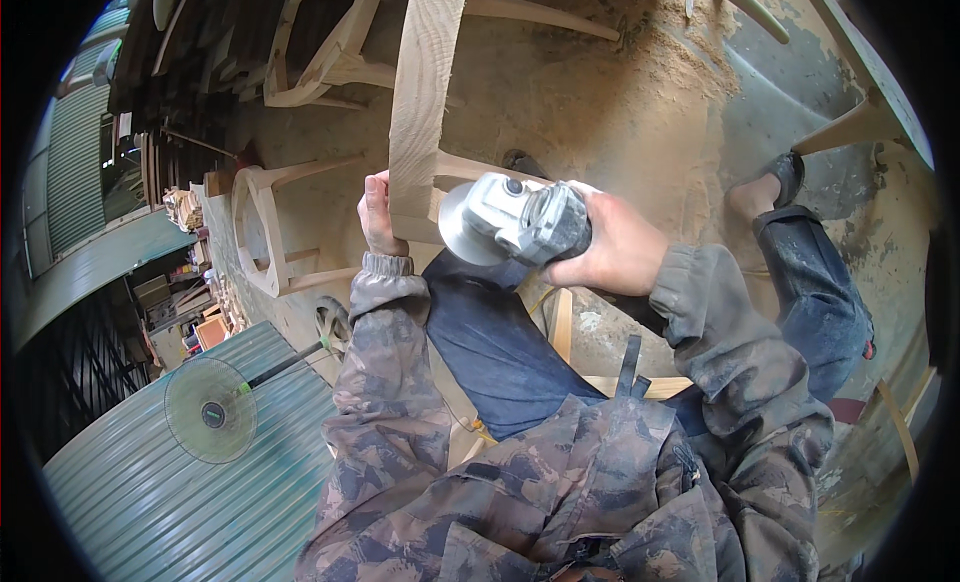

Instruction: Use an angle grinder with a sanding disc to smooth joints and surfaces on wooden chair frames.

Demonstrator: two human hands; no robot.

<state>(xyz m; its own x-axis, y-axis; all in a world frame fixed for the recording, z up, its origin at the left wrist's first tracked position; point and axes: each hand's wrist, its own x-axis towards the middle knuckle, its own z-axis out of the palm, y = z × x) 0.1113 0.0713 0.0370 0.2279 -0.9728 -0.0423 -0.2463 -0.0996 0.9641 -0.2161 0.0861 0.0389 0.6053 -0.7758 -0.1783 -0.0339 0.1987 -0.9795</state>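
Two hands busy here: right hand's wrapped round the body of an angle grinder, up over the dark trousers, disc right beside the near end of a pale wooden piece. Left hand's gripping that end from its left edge, some fingers hidden. I'd guess the grinder's hefty and rigid, so grab it well behind the disc. Wood looks stiff, maybe dusty-slick; hold the outer edge, fingers clear.
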